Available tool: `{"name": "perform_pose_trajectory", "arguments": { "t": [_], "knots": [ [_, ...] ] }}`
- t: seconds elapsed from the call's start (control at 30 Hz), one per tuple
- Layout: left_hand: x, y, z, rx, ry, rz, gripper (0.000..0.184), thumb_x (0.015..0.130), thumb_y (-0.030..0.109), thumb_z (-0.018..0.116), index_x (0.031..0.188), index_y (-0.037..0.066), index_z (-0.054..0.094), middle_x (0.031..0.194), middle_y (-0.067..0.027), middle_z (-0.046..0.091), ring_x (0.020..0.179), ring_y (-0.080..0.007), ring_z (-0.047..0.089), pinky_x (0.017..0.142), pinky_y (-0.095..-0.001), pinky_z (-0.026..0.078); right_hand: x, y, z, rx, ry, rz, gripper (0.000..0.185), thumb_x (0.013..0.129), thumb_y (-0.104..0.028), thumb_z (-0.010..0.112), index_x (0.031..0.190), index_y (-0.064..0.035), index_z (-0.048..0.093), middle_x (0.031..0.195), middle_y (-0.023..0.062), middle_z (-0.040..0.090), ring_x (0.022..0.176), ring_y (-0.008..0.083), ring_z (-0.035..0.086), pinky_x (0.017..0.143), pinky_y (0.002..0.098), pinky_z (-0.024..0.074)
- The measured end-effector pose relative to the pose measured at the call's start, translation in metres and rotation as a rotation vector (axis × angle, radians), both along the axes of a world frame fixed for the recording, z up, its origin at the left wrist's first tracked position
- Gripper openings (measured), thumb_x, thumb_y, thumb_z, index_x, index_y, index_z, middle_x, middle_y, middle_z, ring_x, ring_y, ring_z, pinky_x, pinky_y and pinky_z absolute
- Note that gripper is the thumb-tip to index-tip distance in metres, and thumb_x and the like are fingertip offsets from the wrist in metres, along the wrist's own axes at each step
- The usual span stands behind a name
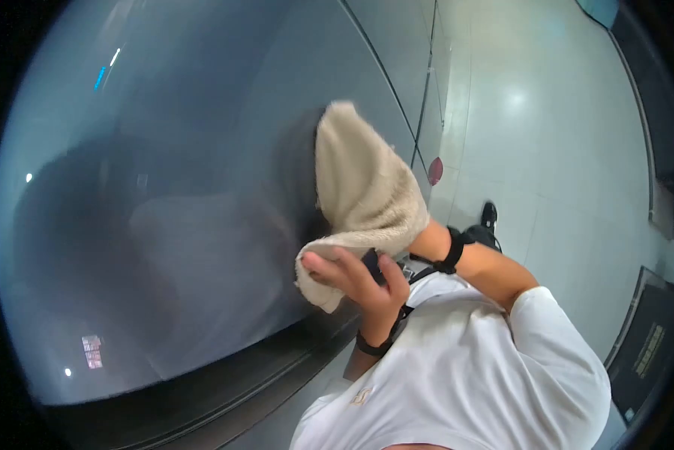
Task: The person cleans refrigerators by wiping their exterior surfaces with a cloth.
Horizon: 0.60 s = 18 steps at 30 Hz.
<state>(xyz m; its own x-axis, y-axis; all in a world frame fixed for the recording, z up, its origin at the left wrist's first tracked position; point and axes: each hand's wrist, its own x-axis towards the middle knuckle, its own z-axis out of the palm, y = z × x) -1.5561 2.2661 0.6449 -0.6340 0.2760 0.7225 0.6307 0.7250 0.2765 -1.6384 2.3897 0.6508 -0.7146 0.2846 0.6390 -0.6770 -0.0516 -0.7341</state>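
Observation:
A beige, fuzzy cloth point(363, 176) lies folded and bunched against a glossy dark blue-grey panel point(224, 90) that looks like car bodywork. My left hand point(359, 283) grips the cloth's lower edge, its fingers curled and the thumb raised. Between thumb and fingers shows a small dark thing point(373, 265) I cannot make out. The cloth drapes over my right hand, hiding its fingers; only the wrist with a black band point(454, 251) and the forearm come out from beneath.
Dark trim point(202, 409) runs along the panel's lower edge. Seams cross the bodywork at the upper middle, near a red oval piece point(436, 171). Pale tiled floor point(539, 150) stretches to the right, with a black shoe point(489, 215) on it. A dark board with lettering point(644, 345) stands at far right.

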Motion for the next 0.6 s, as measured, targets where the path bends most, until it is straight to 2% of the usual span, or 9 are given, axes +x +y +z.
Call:
{"name": "perform_pose_trajectory", "arguments": {
  "t": [0.03,0.07,0.13,0.23,0.33,0.4,0.43,0.5,0.6],
  "knots": [
    [-0.005,0.008,0.004,-0.006,0.016,0.047,0.075,0.091,0.023,0.049,0.153,-0.002,0.015,0.156,-0.0353,-0.006,0.145,-0.0492,-0.01,0.112,-0.0611,-0.007,-0.019,0.015,0.006,0.076,0.057,-0.083,0.08,0.079,-0.027,0.076,0.145,-0.0041,0.037,0.152,0.016,0.034,0.144,0.0281,0.026,0.119,0.0432,0.0169],
    [-0.011,0.015,0.006,0.009,0.013,0.087,0.074,0.092,0.026,0.048,0.153,-0.002,0.016,0.156,-0.0351,-0.007,0.144,-0.05,-0.014,0.109,-0.0618,-0.014,-0.038,0.029,0.011,0.158,0.122,-0.161,0.075,0.081,-0.028,0.073,0.144,-0.0039,0.039,0.152,0.0171,0.034,0.145,0.0292,0.024,0.12,0.0456,0.0154],
    [-0.025,0.04,0.016,-0.05,0.029,0.316,0.076,0.092,0.029,0.048,0.153,-0.003,0.015,0.156,-0.0348,-0.008,0.143,-0.0505,-0.017,0.107,-0.0628,-0.015,-0.066,0.057,0.021,0.326,0.261,-0.322,0.066,0.086,-0.03,0.068,0.142,-0.0036,0.044,0.151,0.0192,0.035,0.147,0.0315,0.022,0.12,0.0505,0.0123],
    [-0.065,0.095,0.021,-0.008,0.086,0.57,0.079,0.091,0.035,0.048,0.153,-0.003,0.015,0.156,-0.034,-0.009,0.141,-0.0525,-0.022,0.103,-0.0666,-0.018,-0.103,0.113,0.024,0.691,0.263,-0.491,0.06,0.087,-0.03,0.06,0.138,-0.0027,0.048,0.15,0.0219,0.037,0.146,0.037,0.022,0.118,0.0578,0.0128],
    [-0.115,0.154,0.016,0.049,0.152,0.701,0.08,0.09,0.036,0.048,0.153,-0.003,0.015,0.156,-0.0338,-0.008,0.139,-0.0559,-0.021,0.102,-0.0707,-0.013,-0.121,0.167,0.01,0.777,0.158,-0.414,0.055,0.086,-0.025,0.058,0.135,-0.0014,0.051,0.147,0.0225,0.04,0.144,0.0396,0.025,0.116,0.0586,0.0171],
    [-0.154,0.193,0.001,-0.02,0.14,0.743,0.08,0.09,0.035,0.049,0.153,-0.002,0.015,0.156,-0.0338,-0.008,0.139,-0.057,-0.02,0.103,-0.072,-0.01,-0.142,0.21,-0.008,0.817,0.084,-0.35,0.054,0.086,-0.023,0.056,0.135,-0.0009,0.051,0.147,0.0225,0.039,0.144,0.0402,0.024,0.115,0.0585,0.0196],
    [-0.126,0.16,0.022,-0.035,0.142,0.77,0.08,0.09,0.034,0.049,0.153,-0.002,0.015,0.156,-0.0338,-0.008,0.139,-0.0575,-0.019,0.103,-0.0726,-0.009,-0.108,0.179,0.014,0.868,0.068,-0.331,0.053,0.087,-0.022,0.056,0.135,-0.0007,0.05,0.147,0.0226,0.038,0.144,0.0405,0.024,0.115,0.0584,0.0207],
    [-0.129,0.178,0.034,0.022,0.154,0.718,0.079,0.089,0.03,0.053,0.154,0.003,0.018,0.158,-0.0299,-0.007,0.14,-0.0576,-0.016,0.104,-0.0739,-0.006,-0.109,0.196,0.017,0.884,0.02,-0.297,0.054,0.087,-0.021,0.055,0.136,-0.0005,0.048,0.149,0.0225,0.036,0.144,0.0413,0.022,0.114,0.058,0.0226],
    [-0.193,0.249,0.006,0.009,0.171,0.647,0.078,0.088,0.03,0.056,0.155,0.008,0.02,0.16,-0.0252,-0.006,0.14,-0.057,-0.015,0.104,-0.0739,-0.005,-0.159,0.276,-0.011,0.789,-0.058,-0.257,0.056,0.088,-0.02,0.055,0.14,-0.0011,0.044,0.151,0.0216,0.032,0.145,0.042,0.02,0.114,0.057,0.024]
  ]
}}
